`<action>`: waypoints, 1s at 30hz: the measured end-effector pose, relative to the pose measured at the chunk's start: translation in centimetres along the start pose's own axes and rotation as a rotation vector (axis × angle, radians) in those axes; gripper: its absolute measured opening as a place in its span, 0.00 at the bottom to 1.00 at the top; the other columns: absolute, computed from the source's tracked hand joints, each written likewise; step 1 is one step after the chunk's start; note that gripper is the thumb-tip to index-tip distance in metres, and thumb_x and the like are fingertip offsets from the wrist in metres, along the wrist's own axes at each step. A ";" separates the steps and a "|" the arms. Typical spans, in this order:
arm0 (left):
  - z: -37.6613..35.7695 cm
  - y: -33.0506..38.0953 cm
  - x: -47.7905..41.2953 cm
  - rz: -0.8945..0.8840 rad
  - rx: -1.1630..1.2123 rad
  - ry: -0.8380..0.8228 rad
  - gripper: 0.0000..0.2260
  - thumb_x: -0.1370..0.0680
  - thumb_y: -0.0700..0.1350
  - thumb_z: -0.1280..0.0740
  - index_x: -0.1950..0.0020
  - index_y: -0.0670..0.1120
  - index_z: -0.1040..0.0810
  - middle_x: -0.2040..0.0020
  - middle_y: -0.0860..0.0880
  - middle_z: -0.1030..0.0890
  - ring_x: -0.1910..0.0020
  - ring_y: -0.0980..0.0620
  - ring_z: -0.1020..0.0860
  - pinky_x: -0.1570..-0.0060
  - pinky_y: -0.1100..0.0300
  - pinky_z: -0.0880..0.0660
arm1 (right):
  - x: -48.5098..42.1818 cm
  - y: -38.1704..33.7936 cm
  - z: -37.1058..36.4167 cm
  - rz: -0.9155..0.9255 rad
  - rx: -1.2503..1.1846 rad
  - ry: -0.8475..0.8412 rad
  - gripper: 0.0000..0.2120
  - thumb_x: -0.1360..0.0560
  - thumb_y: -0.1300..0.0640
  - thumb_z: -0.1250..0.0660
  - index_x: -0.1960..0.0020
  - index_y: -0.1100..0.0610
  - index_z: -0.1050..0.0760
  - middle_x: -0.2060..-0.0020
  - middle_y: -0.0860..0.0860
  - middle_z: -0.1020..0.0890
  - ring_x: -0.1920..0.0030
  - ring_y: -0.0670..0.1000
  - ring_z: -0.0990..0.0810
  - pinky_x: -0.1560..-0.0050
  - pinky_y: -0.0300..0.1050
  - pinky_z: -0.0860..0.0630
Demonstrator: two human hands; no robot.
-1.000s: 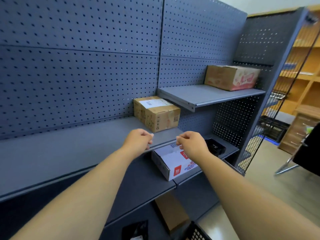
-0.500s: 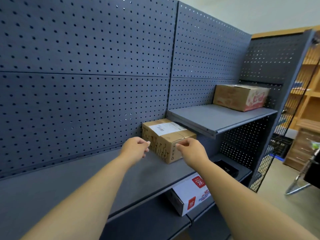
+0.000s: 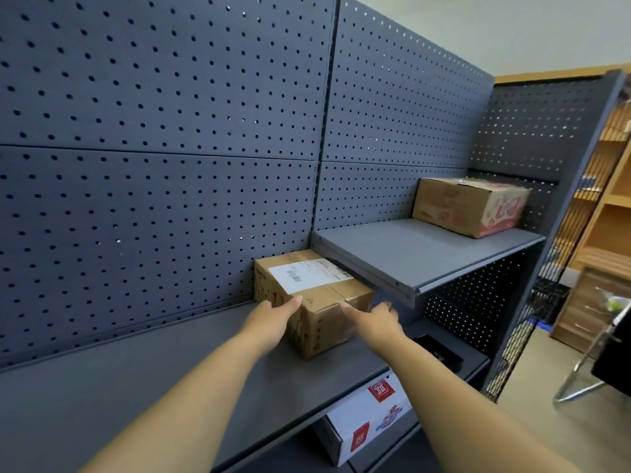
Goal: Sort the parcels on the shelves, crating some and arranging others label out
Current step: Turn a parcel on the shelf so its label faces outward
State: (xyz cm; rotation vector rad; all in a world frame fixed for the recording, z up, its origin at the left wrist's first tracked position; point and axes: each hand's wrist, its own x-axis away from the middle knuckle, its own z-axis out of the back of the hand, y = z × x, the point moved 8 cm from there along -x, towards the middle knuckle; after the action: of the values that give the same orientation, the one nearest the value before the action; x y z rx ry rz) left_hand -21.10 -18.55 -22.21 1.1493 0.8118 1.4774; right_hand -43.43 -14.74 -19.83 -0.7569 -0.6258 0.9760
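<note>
A small brown cardboard parcel [image 3: 316,302] with a white shipping label on top stands on the grey shelf [image 3: 143,377], against the pegboard back. My left hand [image 3: 273,317] touches its left front side with straight fingers. My right hand [image 3: 374,319] lies against its right front face, fingers extended. A larger brown and pink carton [image 3: 469,204] sits on the higher right shelf [image 3: 420,254]. A white box with red logos [image 3: 367,419] lies on the shelf below.
Grey pegboard panels [image 3: 164,131] back the shelving. A black tray [image 3: 438,351] sits on the lower right shelf. Wooden shelving and a drawer unit [image 3: 594,312] stand at the far right, with a black crate behind wire mesh and a chair leg on the floor.
Both hands have reached forward from in front of the shelf to the brown parcel and opened from loosely curled to straight. The view has tilted upward.
</note>
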 end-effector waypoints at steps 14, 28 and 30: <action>-0.6 -0.1 -0.4 -0.010 0.168 0.142 0.24 0.31 0.64 0.35 0.43 0.50 0.23 0.45 0.51 0.19 0.47 0.47 0.21 0.41 0.47 0.25 | -2.6 -1.6 -0.9 0.235 -0.128 -0.114 0.37 0.26 0.41 0.33 0.26 0.60 0.39 0.32 0.57 0.29 0.36 0.58 0.26 0.39 0.55 0.25; 9.0 -3.8 6.3 -0.045 0.210 0.446 0.11 0.22 0.54 0.38 0.49 0.48 0.21 0.50 0.48 0.18 0.49 0.46 0.21 0.50 0.53 0.26 | 3.6 -6.4 -6.5 0.477 0.029 -0.291 0.20 0.27 0.38 0.34 0.47 0.52 0.29 0.53 0.47 0.23 0.55 0.48 0.23 0.56 0.48 0.23; 11.0 -4.7 7.7 -0.044 0.221 0.496 0.09 0.22 0.52 0.38 0.52 0.49 0.21 0.50 0.48 0.19 0.49 0.46 0.21 0.46 0.52 0.26 | 4.8 -7.3 -8.3 0.499 0.025 -0.342 0.18 0.28 0.38 0.34 0.48 0.51 0.27 0.55 0.47 0.21 0.56 0.50 0.21 0.55 0.51 0.20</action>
State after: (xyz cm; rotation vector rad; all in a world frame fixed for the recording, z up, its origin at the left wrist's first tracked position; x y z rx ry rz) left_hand -9.08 -10.96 -21.27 0.9211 1.3586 1.6933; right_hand -31.44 -15.29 -18.26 -0.7449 -0.7328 1.5920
